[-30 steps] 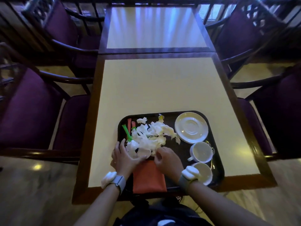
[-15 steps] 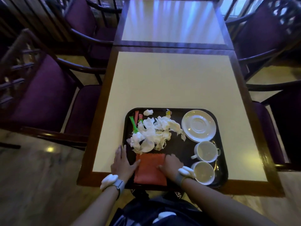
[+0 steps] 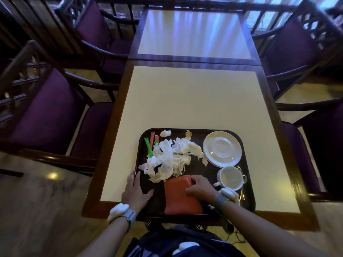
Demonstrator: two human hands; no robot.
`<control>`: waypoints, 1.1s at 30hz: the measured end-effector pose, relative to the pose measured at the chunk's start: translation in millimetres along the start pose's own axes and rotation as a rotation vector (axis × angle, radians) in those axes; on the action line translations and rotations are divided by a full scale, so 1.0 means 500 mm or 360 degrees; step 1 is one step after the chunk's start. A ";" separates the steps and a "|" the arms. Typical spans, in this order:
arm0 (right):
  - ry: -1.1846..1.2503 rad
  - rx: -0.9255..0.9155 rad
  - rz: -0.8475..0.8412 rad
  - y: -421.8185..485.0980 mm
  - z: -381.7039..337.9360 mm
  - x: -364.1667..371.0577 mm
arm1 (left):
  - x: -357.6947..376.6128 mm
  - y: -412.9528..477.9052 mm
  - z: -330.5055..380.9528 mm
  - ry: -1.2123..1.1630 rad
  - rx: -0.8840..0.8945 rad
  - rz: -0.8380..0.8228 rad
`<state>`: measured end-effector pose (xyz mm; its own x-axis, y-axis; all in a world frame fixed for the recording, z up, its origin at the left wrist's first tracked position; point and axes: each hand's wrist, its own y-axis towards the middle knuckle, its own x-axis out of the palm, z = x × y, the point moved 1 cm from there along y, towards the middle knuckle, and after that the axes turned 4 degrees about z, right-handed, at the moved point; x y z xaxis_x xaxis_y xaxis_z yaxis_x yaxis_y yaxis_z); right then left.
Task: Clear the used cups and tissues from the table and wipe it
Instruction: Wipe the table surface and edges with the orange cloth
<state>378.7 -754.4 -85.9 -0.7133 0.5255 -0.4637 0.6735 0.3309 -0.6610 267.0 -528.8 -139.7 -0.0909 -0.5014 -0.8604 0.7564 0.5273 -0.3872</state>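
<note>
Orange cloth (image 3: 181, 197), now gripped by right hand (image 3: 201, 188)

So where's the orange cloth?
In the head view, the orange cloth lies at the near edge of the tray, just below the tissues and left of the cup; the right hand grips it.

Two desks (image 3: 194, 101), four purple chairs (image 3: 46, 112), one black tray (image 3: 248, 191), one saucer (image 3: 222, 148), one cup (image 3: 230, 178) in view, one heap of tissues (image 3: 170, 158), one orange cloth (image 3: 178, 197), one green sachet (image 3: 148, 147), two pink sachets (image 3: 152, 137).
</note>
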 end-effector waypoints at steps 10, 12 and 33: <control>-0.0264 -0.0232 -0.0138 -0.043 -0.097 -0.146 | -0.139 0.022 0.077 -0.0967 -0.0115 0.0421; -0.0260 -0.0343 -0.0078 -0.054 -0.140 -0.187 | -0.195 0.033 0.139 -0.1140 0.0150 0.0394; -0.0204 -0.1237 0.0985 -0.184 -0.435 -0.499 | -0.544 0.010 0.560 -0.0568 0.1430 0.0601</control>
<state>537.0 -745.5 219.0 -0.1790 0.7050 -0.6862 0.8404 0.4723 0.2660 477.0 -581.9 184.9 0.3387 -0.6610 -0.6696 0.9133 0.0599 0.4028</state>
